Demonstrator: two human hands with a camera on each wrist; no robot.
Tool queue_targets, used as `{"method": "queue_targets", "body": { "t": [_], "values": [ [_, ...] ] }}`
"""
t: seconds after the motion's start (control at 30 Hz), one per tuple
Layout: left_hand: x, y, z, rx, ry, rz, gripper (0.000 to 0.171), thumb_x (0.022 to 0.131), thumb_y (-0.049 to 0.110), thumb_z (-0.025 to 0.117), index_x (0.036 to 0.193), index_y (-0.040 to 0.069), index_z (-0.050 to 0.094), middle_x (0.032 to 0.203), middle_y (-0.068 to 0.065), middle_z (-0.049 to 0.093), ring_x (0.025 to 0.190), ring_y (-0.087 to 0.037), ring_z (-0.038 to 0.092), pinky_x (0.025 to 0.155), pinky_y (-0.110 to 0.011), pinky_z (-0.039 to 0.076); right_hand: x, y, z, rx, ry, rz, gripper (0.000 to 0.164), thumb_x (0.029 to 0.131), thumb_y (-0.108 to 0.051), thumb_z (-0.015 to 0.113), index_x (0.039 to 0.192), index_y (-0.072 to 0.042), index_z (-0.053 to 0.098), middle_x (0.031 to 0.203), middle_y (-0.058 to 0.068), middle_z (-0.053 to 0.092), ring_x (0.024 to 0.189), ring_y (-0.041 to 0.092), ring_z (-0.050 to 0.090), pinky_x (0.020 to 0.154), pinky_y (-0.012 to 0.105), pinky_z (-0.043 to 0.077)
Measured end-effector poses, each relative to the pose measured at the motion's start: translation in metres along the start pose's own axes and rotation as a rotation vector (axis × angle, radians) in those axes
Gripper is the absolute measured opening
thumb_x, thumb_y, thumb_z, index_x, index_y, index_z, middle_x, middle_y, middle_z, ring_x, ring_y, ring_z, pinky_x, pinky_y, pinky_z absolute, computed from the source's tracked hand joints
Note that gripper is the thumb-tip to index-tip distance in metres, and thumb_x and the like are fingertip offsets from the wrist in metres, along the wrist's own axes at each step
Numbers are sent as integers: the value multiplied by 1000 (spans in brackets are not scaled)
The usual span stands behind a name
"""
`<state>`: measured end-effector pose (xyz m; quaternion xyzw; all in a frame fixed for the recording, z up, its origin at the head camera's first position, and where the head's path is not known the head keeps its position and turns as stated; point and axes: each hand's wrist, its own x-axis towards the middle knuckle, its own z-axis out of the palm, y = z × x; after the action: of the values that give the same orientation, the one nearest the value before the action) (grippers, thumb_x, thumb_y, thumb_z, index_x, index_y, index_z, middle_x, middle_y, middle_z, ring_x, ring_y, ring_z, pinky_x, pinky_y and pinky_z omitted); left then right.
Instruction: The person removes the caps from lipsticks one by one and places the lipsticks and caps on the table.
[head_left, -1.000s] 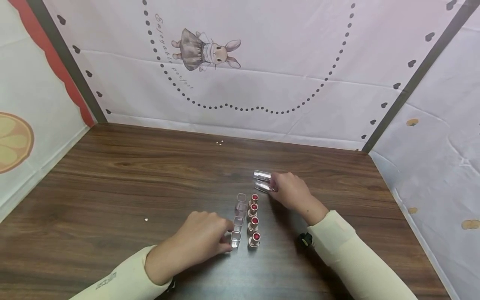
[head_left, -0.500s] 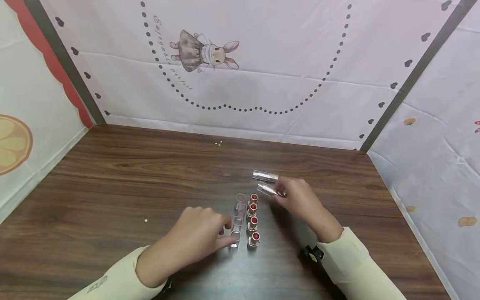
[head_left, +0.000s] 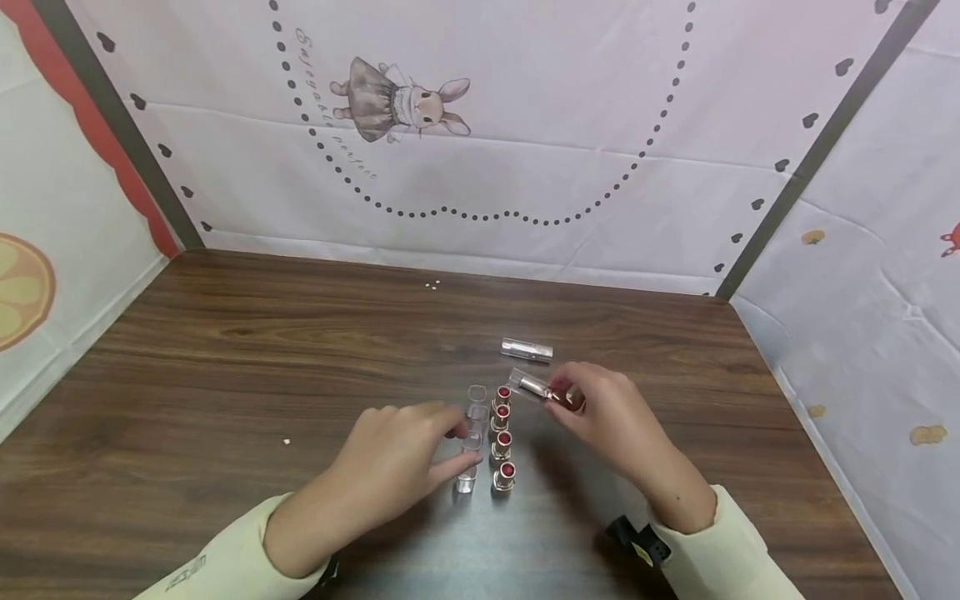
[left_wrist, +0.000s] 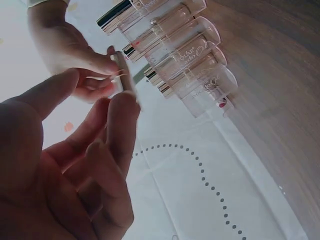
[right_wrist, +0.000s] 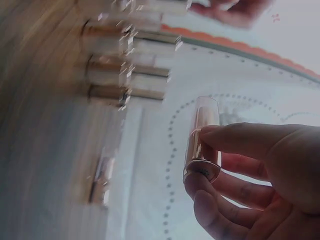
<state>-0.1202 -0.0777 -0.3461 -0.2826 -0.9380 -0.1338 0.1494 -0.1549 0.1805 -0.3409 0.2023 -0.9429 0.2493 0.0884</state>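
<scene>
Toward the table's [head_left: 225,375] near edge, the left hand [head_left: 397,450] has its grip spread beside a row of clear caps [head_left: 466,481], with four red lipsticks [head_left: 502,447] standing alongside. Farther in, the right hand [head_left: 611,408] pinches a clear-capped lipstick [head_left: 534,384] in its grip, well short of the far edge; past it a silvery tube [head_left: 527,350] lies flat, then white specks [head_left: 432,286].

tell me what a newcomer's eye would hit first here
Probably the rabbit drawing, printed sideways on the pale backdrop behind the table. Next, four red-tipped lipsticks standing in a row, just right of the clear caps. Then the shiny tube the right hand holds beside them.
</scene>
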Motion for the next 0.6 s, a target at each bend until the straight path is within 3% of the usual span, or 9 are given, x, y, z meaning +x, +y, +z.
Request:
{"method": "queue_targets", "body": {
  "t": [0.1,0.2,0.4,0.6],
  "values": [
    [0,-1,2,-5,74,18,31,79,50,80,91,24,68,84,12,73,60,-9,67,45,-22,38,-5,-8,-1,6,17,-40,17,81,-10,81,93,-13,70,84,-3,68,71,4,62,62,20,51],
    [1,-1,2,-20,123,25,39,77,49,82,101,22,67,88,9,73,56,-8,63,44,-20,36,-10,-16,-1,2,28,-87,19,80,-9,83,93,-13,69,83,-4,67,72,5,63,62,19,51],
    [2,1,1,-58,140,19,57,79,50,81,124,22,62,98,4,70,46,-3,40,42,-18,28,-20,-29,-1,20,29,-175,22,79,-9,84,94,-13,69,85,-5,66,73,5,65,62,18,52],
    [3,4,3,-86,177,72,54,78,47,83,123,22,65,96,7,65,45,-1,33,42,-16,26,-26,-39,0,40,30,-246,24,78,-9,85,95,-14,69,85,-6,66,73,4,64,63,17,52]
  ]
}}
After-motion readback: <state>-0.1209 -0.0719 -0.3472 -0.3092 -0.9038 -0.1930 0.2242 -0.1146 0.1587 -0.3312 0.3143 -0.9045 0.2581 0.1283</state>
